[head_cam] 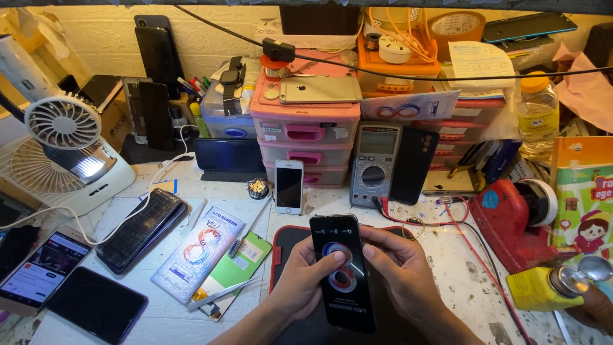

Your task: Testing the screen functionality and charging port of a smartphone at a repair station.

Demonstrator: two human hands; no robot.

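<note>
A black phone screen panel (pixel 341 252) with a red and blue ring graphic on its face is held upright over a dark red-edged work mat (pixel 286 239). My left hand (pixel 300 281) grips its left edge, thumb resting on the face. My right hand (pixel 399 268) clasps the right edge, thumb touching the side near the top. Both hands are low in the middle of the head view.
A small white phone (pixel 288 186) leans on pink drawers (pixel 304 134). A grey multimeter (pixel 374 165) with red leads stands right of it. A screen box (pixel 199 252), phones (pixel 140 229) and a white fan (pixel 62 153) lie left. Another person's hand (pixel 594 306) holds a yellow bottle (pixel 539 287).
</note>
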